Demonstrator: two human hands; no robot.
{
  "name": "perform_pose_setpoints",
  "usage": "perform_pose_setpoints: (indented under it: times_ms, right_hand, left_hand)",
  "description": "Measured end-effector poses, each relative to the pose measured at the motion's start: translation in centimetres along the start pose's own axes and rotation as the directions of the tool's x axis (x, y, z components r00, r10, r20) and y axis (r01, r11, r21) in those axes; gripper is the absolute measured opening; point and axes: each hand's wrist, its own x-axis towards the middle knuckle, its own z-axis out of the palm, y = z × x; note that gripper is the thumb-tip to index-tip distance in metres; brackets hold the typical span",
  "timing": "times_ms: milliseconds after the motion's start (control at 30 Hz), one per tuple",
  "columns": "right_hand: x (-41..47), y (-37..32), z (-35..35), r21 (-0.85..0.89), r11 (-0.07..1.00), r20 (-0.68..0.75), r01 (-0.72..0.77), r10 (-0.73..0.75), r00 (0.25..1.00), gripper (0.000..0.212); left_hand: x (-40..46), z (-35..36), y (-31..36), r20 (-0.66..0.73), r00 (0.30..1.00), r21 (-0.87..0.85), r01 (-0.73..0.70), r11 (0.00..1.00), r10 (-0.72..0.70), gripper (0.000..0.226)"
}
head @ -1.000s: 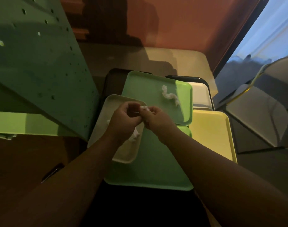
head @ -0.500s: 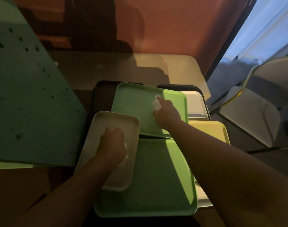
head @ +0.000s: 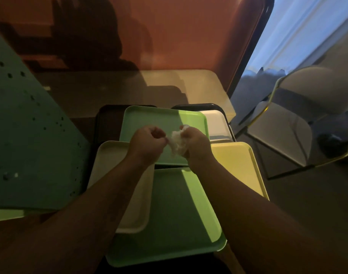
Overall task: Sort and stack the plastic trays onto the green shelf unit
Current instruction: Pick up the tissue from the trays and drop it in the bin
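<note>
both hands are held together above the pile of trays. the right hand (head: pixel 195 144) has its fingers closed around a crumpled white tissue (head: pixel 176 142), and the wad sticks out toward the left hand (head: pixel 147 144). the left hand is curled into a loose fist, and its fingertips seem to pinch the edge of the same tissue, though the contact point is small and dark.

under the hands lies a far green tray (head: pixel 149 119), flat, with its right part in the light. a near green tray (head: pixel 175 210) lies closer to the person, and the far one overlaps its far edge. a white tray (head: pixel 108 161) lies on the left, partly on the near green tray, and the left forearm crosses it. a yellow tray (head: pixel 236 165) lies on the right, just beside the green ones. behind it a white tray in a black tray (head: pixel 214 121) shows, partly covered by the far green tray. another dark tray (head: pixel 108 119) is at the back left.

the green shelf unit (head: pixel 27 135) stands at the left, its side panel with many small holes, touching no hand. a folding chair (head: pixel 287 131) stands at the right, well apart from the trays.
</note>
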Motion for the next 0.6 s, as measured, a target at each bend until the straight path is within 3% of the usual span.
perform_pose_setpoints:
  times_ms: [67, 200, 300, 367, 433, 500, 600]
  right_hand:
    - [-1.6, -0.7, -1.1, 0.173, 0.984, 0.067, -0.043, 0.032, 0.997, 0.024]
    - [-3.7, -0.6, -3.3, 0.095, 0.994, 0.114, 0.058, -0.068, 0.991, 0.027]
    - [-5.4, -0.5, -5.7, 0.190, 0.981, 0.138, 0.022, -0.049, 0.989, 0.030]
    - [-7.0, -0.6, -7.5, 0.178, 0.984, 0.136, 0.017, -0.042, 0.990, 0.027]
    - [-7.9, 0.0, -9.7, 0.138, 0.989, 0.066, 0.048, -0.058, 0.996, 0.022]
    - [-8.8, 0.6, -11.5, 0.133, 0.989, -0.067, 0.067, -0.059, 0.996, 0.017]
    - [-9.5, 1.7, -14.1, 0.234, 0.971, -0.304, 0.052, 0.022, 0.952, 0.016]
  left_hand:
    - [-0.4, 0.9, 1.4, 0.013, 1.000, -0.117, -0.008, 0.993, 0.010, 0.006]
    - [-1.8, 3.7, 3.9, 0.040, 0.997, -0.202, -0.064, 0.977, 0.073, 0.012]
    - [-2.6, 6.3, 5.1, 0.095, 0.992, -0.263, -0.049, 0.964, 0.077, 0.008]
    - [-3.6, 8.0, 5.6, 0.162, 0.979, -0.179, -0.092, 0.980, 0.122, 0.008]
    - [-4.7, 9.5, 5.8, 0.245, 0.929, 0.002, -0.285, 0.958, 0.276, 0.020]
    - [-6.2, 10.9, 6.2, 0.347, 0.836, 0.097, -0.483, 0.870, 0.425, 0.032]
    - [-8.3, 13.5, 7.1, 0.464, 0.746, 0.105, -0.581, 0.807, 0.477, 0.039]
